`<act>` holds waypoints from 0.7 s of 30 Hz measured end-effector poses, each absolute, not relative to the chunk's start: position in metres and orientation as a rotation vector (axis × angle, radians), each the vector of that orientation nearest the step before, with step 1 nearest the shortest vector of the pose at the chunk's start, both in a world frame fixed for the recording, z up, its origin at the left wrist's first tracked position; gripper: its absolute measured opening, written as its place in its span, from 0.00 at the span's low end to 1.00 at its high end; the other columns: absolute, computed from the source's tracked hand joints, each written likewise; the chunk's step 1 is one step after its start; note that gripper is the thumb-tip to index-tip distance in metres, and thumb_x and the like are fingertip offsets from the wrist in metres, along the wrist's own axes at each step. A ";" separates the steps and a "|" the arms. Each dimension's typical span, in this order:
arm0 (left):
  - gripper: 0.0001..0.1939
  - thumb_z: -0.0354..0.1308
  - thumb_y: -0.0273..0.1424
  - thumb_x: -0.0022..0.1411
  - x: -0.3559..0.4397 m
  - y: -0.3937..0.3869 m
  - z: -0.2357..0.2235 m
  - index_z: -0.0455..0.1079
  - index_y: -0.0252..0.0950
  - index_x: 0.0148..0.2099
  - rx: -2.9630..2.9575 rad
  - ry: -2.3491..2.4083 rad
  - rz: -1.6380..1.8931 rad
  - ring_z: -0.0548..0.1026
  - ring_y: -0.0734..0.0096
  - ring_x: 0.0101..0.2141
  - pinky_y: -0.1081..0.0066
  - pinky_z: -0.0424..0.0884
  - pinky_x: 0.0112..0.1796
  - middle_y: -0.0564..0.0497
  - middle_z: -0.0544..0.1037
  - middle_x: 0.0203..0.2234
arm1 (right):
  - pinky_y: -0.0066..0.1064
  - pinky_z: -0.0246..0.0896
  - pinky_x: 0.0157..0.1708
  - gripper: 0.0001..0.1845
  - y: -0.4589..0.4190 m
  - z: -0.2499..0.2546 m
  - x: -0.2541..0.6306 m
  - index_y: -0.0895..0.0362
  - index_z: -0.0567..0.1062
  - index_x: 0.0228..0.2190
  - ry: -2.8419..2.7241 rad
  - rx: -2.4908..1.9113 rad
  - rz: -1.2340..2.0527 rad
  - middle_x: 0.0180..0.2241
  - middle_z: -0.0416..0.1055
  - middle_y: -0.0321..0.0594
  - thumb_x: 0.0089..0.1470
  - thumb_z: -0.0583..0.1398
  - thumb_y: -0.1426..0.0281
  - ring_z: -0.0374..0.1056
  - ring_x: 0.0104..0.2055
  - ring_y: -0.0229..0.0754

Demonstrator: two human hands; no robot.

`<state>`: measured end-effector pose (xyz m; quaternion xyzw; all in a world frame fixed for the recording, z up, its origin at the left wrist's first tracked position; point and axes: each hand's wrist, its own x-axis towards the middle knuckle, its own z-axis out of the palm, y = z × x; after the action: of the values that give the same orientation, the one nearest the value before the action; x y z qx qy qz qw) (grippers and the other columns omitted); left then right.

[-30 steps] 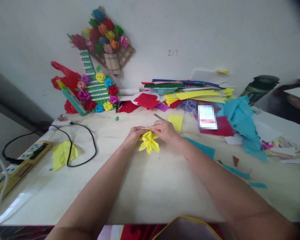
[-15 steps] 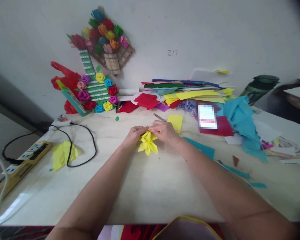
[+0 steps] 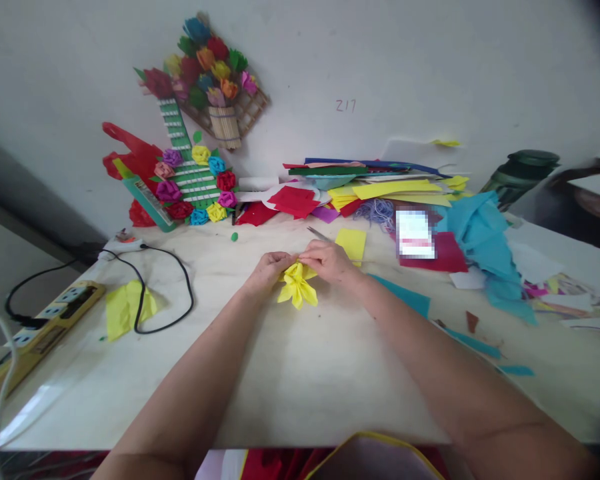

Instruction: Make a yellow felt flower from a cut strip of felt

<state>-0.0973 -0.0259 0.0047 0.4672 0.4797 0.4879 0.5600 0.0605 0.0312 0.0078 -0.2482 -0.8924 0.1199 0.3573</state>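
Note:
Between my two hands, over the middle of the table, is a yellow paper flower (image 3: 299, 288) with its petals spread toward me. My left hand (image 3: 273, 268) pinches its far left edge, fingers closed. From the right, my right hand (image 3: 330, 260) is closed on the flower's far side, its fingertips meeting those of the left. The fingers hide the far part of the flower. Just beyond my right hand lie a pair of scissors (image 3: 319, 233), partly covered by it, and a yellow paper square (image 3: 351, 247).
Blue paper (image 3: 403, 295) lies right of my forearm. A phone (image 3: 415, 235) rests on red paper, near crumpled blue paper (image 3: 480, 230). Stacked coloured paper (image 3: 380, 180) lines the wall. At left are a power strip (image 3: 50, 320), a black cable (image 3: 190, 287) and crumpled yellow paper (image 3: 125, 310).
Almost nothing differs. Both hands keep their grip on the yellow paper flower, whose petals have shifted very slightly.

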 end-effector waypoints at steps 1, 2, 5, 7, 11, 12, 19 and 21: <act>0.15 0.58 0.40 0.45 -0.097 -0.026 0.005 0.64 0.31 0.23 1.108 1.130 1.147 0.61 0.81 0.15 0.76 0.53 0.18 0.55 0.65 0.13 | 0.25 0.57 0.28 0.11 0.032 0.008 0.061 0.54 0.75 0.30 -2.307 -0.639 0.327 0.29 0.69 0.36 0.49 0.53 0.68 0.63 0.29 0.33; 0.15 0.58 0.40 0.45 -0.097 -0.025 0.004 0.64 0.31 0.23 1.115 1.131 1.146 0.61 0.81 0.15 0.76 0.53 0.18 0.55 0.65 0.14 | 0.25 0.57 0.28 0.11 0.032 0.009 0.061 0.55 0.75 0.30 -2.314 -0.638 0.343 0.29 0.69 0.36 0.49 0.54 0.68 0.63 0.29 0.32; 0.15 0.58 0.40 0.44 -0.098 -0.024 0.002 0.65 0.30 0.24 1.135 1.143 1.141 0.62 0.80 0.16 0.76 0.54 0.19 0.54 0.67 0.15 | 0.25 0.57 0.28 0.11 0.035 0.010 0.063 0.55 0.75 0.31 -2.351 -0.645 0.394 0.29 0.69 0.36 0.49 0.54 0.69 0.63 0.29 0.32; 0.15 0.58 0.40 0.45 -0.099 -0.023 0.000 0.66 0.30 0.25 1.142 1.146 1.134 0.63 0.80 0.16 0.76 0.55 0.19 0.53 0.67 0.15 | 0.25 0.57 0.28 0.11 0.037 0.010 0.064 0.55 0.75 0.31 -2.378 -0.664 0.424 0.29 0.69 0.36 0.49 0.54 0.68 0.63 0.30 0.33; 0.14 0.58 0.38 0.45 -0.101 -0.021 -0.002 0.66 0.31 0.26 1.150 1.123 1.110 0.65 0.79 0.18 0.76 0.57 0.20 0.53 0.69 0.17 | 0.26 0.56 0.29 0.11 0.039 0.010 0.065 0.54 0.75 0.30 -2.412 -0.721 0.427 0.30 0.69 0.35 0.49 0.54 0.66 0.64 0.31 0.33; 0.14 0.58 0.38 0.45 -0.102 -0.021 -0.003 0.66 0.31 0.27 1.151 1.115 1.102 0.65 0.78 0.18 0.76 0.57 0.20 0.52 0.69 0.17 | 0.26 0.56 0.29 0.11 0.039 0.010 0.066 0.54 0.75 0.31 -2.416 -0.732 0.419 0.31 0.69 0.35 0.49 0.54 0.66 0.63 0.31 0.32; 0.15 0.58 0.39 0.45 -0.102 -0.021 -0.004 0.67 0.30 0.28 1.160 1.128 1.093 0.66 0.77 0.18 0.76 0.59 0.21 0.52 0.70 0.18 | 0.25 0.55 0.28 0.12 0.038 0.011 0.067 0.51 0.74 0.32 -2.473 -0.753 0.359 0.32 0.68 0.33 0.50 0.52 0.64 0.63 0.31 0.31; 0.15 0.58 0.39 0.45 -0.102 -0.021 -0.003 0.67 0.30 0.28 1.154 1.129 1.090 0.66 0.77 0.18 0.76 0.59 0.21 0.51 0.70 0.18 | 0.25 0.56 0.29 0.12 0.038 0.011 0.067 0.52 0.74 0.32 -2.475 -0.741 0.341 0.32 0.68 0.33 0.50 0.53 0.64 0.63 0.31 0.32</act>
<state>-0.1019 -0.0214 -0.0029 0.4902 0.4796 0.4626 0.5619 0.0673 0.0379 0.0105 -0.2741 -0.9159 0.1262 0.2645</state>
